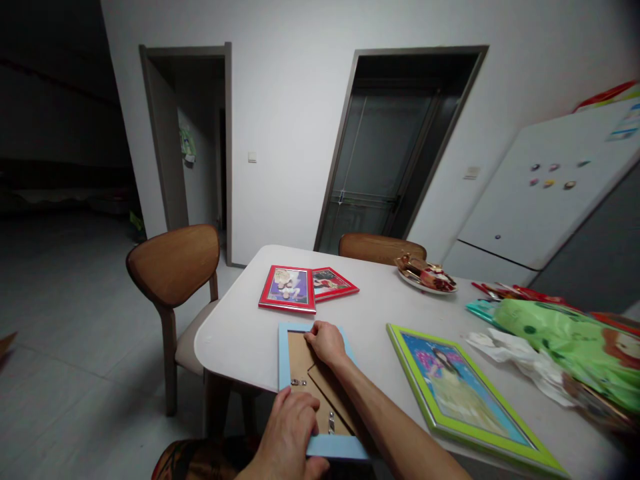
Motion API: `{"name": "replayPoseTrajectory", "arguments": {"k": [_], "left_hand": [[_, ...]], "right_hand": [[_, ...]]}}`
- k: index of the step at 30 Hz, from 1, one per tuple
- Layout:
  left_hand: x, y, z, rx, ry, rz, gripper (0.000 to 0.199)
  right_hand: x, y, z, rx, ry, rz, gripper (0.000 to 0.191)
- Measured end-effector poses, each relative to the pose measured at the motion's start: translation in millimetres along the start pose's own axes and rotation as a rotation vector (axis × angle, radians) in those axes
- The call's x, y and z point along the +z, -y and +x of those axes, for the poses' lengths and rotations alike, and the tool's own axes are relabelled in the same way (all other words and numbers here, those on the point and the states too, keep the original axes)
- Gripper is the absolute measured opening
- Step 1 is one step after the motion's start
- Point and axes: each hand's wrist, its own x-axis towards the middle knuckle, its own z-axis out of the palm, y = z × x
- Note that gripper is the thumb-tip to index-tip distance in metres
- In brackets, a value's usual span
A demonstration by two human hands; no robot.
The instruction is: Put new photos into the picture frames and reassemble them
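A light-blue picture frame [284,353] lies face down at the table's near edge, its brown backing board [300,357] and small metal fittings showing. My left hand [293,427] grips its near left corner, with fingers over the top and the thumb at the near edge. At the far end of the backing, my right hand [327,343] is closed in a pinch. Whatever those fingertips hold is hidden. My right forearm covers much of the frame's right side. Beyond it are two red picture frames [287,309], one overlapping the other. To the right lies a green picture frame [425,407], picture up.
On the white table [230,333], a plate [425,288] of food stands at the far right. Crumpled tissue [525,363] and a green plastic bag [565,340] lie on the right. Wooden chairs stand at the left [175,267] and the far side [383,249].
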Motion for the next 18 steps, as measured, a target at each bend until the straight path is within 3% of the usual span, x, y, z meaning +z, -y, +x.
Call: {"name": "replayPoseTrajectory", "arguments": {"k": [6,11,15,18], "left_hand": [[-7.4,-5,-2,-0.084,-0.006,-0.032,0.032],[-7.6,2,-1,-0.073,0.034,-0.029,0.034],[-11.4,5,1,-0.076,0.094,-0.011,0.032],[-23.2,3,0,-0.064,0.098,-0.027,0.033]], "right_hand": [[3,0,6,0.034,-0.038,0.02,0.012],[-3,1,6,0.036,-0.067,0.12,0.014],[-21,-4,3,0.004,-0.088,0.281,0.028],[-44,-21,-10,0.0,-0.157,0.401,0.032]]}}
